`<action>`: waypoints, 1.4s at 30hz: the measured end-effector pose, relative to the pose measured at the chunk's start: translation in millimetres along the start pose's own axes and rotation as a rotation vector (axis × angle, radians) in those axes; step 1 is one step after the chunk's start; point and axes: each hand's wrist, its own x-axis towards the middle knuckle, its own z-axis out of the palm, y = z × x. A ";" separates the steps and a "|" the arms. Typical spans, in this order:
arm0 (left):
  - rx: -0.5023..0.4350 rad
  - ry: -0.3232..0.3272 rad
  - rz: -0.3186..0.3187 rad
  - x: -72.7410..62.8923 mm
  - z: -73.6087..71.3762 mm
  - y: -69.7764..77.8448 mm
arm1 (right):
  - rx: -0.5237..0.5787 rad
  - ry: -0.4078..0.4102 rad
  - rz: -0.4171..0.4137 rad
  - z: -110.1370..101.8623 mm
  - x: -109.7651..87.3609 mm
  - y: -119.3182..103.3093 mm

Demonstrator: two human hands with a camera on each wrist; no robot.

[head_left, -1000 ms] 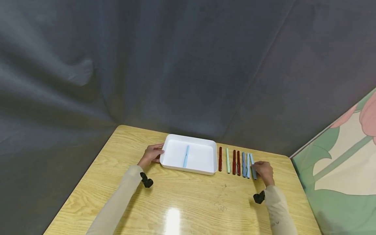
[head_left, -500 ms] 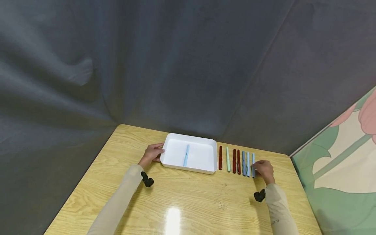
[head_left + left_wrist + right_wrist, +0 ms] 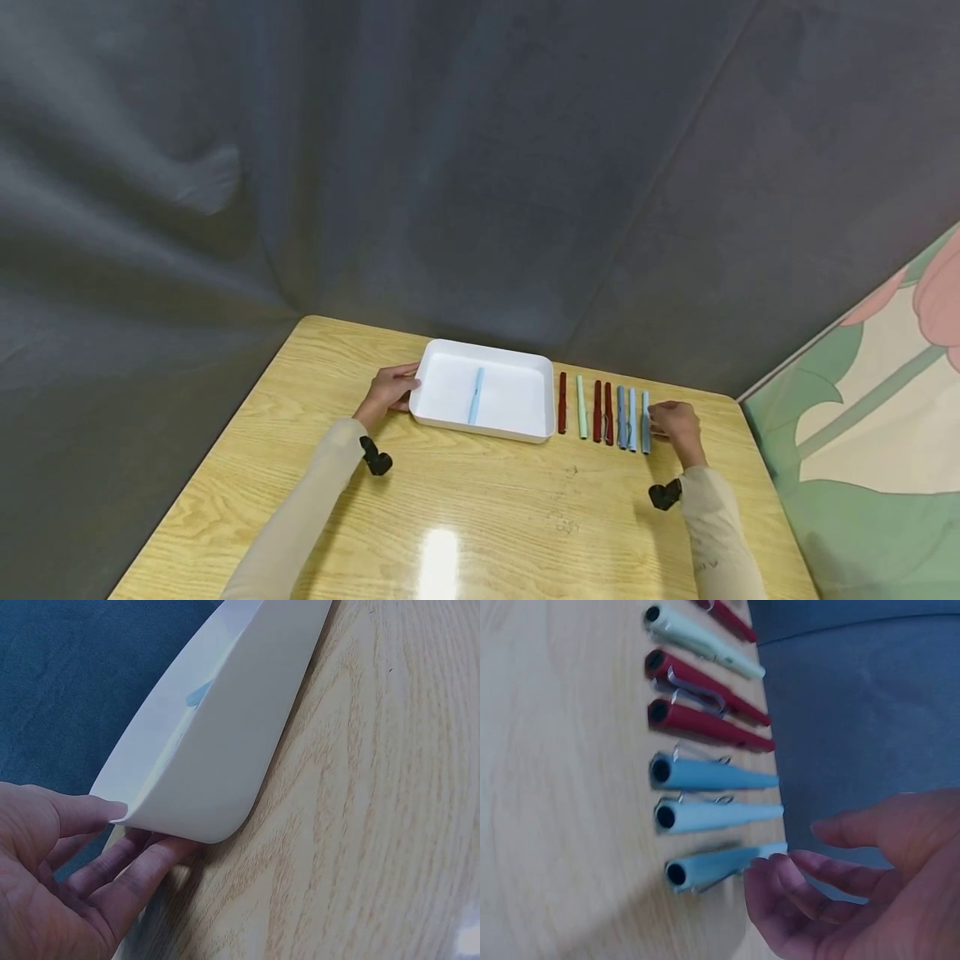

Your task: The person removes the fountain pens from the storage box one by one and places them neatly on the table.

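My left hand (image 3: 390, 388) grips the left end of a white tray (image 3: 517, 398); in the left wrist view its thumb lies on the rim and other fingers reach under the tray. Inside the tray lies a light blue pen (image 3: 476, 398). My right hand (image 3: 677, 423) is beside the rightmost blue pen (image 3: 712, 866), thumb spread away from the loosely bent fingers and nothing between them. A fingertip is close to that pen's far end; I cannot tell whether it touches. Left of it lie a light blue pen (image 3: 712, 815) and a darker blue one (image 3: 712, 774).
Farther left in the row lie two red pens (image 3: 603, 414), a mint green pen (image 3: 582, 408) and another red pen (image 3: 562, 403), next to the tray. The wooden table (image 3: 487, 492) ends at a dark curtain (image 3: 465, 167). A floral panel (image 3: 885, 417) stands at right.
The rightmost blue pen has turned from slanted to nearly parallel with its neighbours. My right hand has let go of it and drawn slightly away. My left hand stays on the tray.
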 end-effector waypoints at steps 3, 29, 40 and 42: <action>0.009 0.006 0.000 0.7 1.0 -0.7 | 0.066 -0.052 0.014 -0.4 -1.9 -6.4; 0.017 0.058 0.054 2.9 2.1 -6.0 | 0.368 -0.348 -0.008 79.6 -0.4 -74.0; 0.027 0.056 0.037 4.1 6.8 -5.0 | 0.488 -0.401 -0.066 133.1 -3.1 -97.9; 0.024 0.047 0.044 4.0 7.6 -6.3 | 0.476 -0.403 -0.062 142.9 -3.5 -100.6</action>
